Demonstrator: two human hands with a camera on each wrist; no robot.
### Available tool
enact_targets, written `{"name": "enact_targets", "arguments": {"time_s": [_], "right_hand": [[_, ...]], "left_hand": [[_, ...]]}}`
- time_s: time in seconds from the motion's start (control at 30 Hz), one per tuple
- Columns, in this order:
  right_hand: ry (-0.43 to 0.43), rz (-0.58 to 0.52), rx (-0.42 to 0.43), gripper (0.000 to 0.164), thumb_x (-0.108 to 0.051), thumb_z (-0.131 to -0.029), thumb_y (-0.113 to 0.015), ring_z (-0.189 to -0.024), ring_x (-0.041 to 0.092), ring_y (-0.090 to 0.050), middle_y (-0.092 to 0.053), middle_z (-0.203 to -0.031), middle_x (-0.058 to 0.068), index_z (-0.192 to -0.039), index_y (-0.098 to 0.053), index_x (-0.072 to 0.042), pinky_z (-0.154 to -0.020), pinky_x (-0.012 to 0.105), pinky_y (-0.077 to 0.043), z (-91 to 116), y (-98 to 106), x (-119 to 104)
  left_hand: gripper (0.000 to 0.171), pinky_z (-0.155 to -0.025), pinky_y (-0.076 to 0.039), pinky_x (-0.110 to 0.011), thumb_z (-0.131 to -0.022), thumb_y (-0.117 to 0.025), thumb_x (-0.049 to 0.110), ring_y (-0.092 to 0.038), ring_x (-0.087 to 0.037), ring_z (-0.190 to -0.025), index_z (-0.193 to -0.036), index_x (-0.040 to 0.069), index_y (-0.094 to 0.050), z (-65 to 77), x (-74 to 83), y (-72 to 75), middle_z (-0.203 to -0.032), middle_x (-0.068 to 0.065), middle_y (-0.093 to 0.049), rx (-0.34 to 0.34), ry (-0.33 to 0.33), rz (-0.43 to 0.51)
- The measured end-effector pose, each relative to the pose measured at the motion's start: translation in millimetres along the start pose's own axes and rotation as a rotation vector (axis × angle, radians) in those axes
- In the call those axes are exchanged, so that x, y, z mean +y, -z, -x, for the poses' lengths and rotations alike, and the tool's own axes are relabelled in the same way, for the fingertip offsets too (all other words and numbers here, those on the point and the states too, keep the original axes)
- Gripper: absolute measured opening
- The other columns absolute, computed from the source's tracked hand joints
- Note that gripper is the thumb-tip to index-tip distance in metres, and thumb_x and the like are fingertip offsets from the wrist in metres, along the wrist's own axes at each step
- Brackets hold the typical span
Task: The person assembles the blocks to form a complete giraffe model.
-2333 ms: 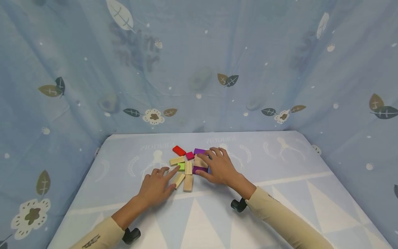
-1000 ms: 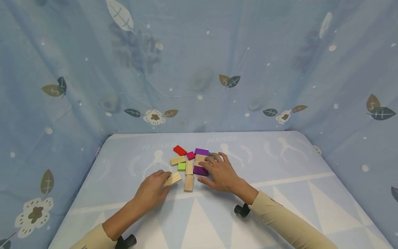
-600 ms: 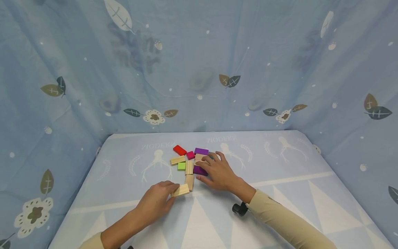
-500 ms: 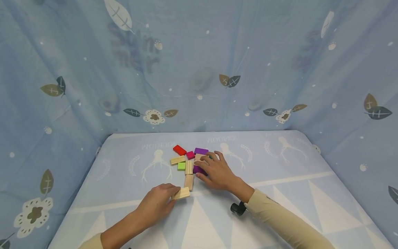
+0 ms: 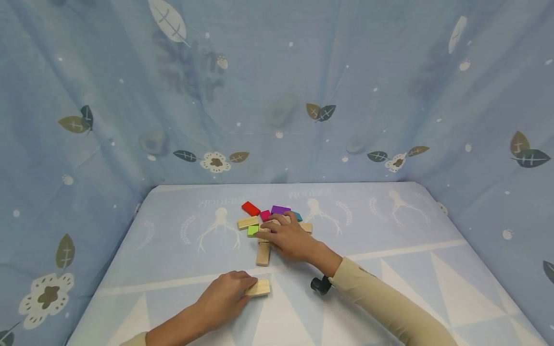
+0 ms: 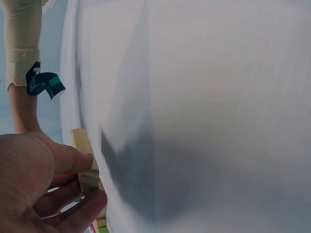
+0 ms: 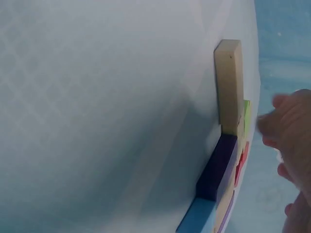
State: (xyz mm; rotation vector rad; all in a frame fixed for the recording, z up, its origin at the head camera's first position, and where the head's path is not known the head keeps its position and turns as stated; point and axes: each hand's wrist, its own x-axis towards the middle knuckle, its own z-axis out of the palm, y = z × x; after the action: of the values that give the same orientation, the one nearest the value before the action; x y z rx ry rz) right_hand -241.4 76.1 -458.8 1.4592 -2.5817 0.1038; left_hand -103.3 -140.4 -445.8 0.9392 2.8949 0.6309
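Note:
My left hand point(image 5: 229, 294) pinches a plain wooden block point(image 5: 258, 288) between thumb and fingers, close over the near part of the table. In the left wrist view the thumb and fingertips sit on either side of that block point(image 6: 83, 145). My right hand point(image 5: 289, 238) is over the block cluster, its fingers spread and loosely bent. It hides much of the cluster's middle in the head view. A wooden block point(image 5: 263, 254) extends from the cluster toward me. The right wrist view shows the right hand point(image 7: 294, 136) blurred, above a dark purple block point(image 7: 217, 167).
Around the right hand lie a red block point(image 5: 250, 208), a magenta block point(image 5: 265, 216), a purple block point(image 5: 281, 210), a green block point(image 5: 253, 231) and a teal block point(image 5: 297, 216). A pale wooden block point(image 5: 306, 227) is at the right. The patterned cloth point(image 5: 372, 211) covers the table.
My left hand picked up the wooden block from the cluster's lower left and brought it nearer to me. My right hand shifted left across the cluster, uncovering the pale block at the right.

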Motion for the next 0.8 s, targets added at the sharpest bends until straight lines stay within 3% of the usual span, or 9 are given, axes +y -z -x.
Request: {"name": "enact_targets", "arguments": {"time_s": [0.3,0.53,0.8], "right_hand": [[0.062,-0.017,-0.094,0.041,-0.017,-0.092,-0.07,-0.135,0.027,-0.032,-0.047,-0.143,0.0,-0.125,-0.067,-0.04,-0.104,0.055,-0.023,-9,-4,-1],[0.067,0.007,-0.119,0.038,-0.02,-0.088,-0.076,-0.135,0.027,-0.032,-0.05,-0.139,-0.001,-0.12,-0.07,-0.04,-0.105,0.056,-0.022,-13,-3,-5],[0.085,0.029,-0.119,0.03,-0.021,-0.091,-0.073,-0.135,0.026,-0.031,-0.054,-0.134,-0.001,-0.118,-0.072,-0.034,-0.105,0.054,-0.022,-14,-5,-6]], "left_hand": [[0.031,-0.079,-0.053,-0.031,-0.078,-0.082,0.008,-0.065,-0.011,-0.093,-0.108,0.005,-0.073,3.7,-1.0,-12.6,-0.098,0.002,-0.069,-0.021,-0.019,-0.004],[0.031,-0.078,-0.053,-0.029,-0.078,-0.082,0.01,-0.064,-0.011,-0.092,-0.107,0.006,-0.073,5.6,-2.7,-18.4,-0.098,0.002,-0.07,-0.035,-0.01,0.0],[0.033,-0.076,-0.052,-0.027,-0.077,-0.084,0.013,-0.059,-0.008,-0.09,-0.109,0.01,-0.074,7.8,-4.7,-22.4,-0.1,0.005,-0.069,-0.018,-0.01,-0.021]]}}
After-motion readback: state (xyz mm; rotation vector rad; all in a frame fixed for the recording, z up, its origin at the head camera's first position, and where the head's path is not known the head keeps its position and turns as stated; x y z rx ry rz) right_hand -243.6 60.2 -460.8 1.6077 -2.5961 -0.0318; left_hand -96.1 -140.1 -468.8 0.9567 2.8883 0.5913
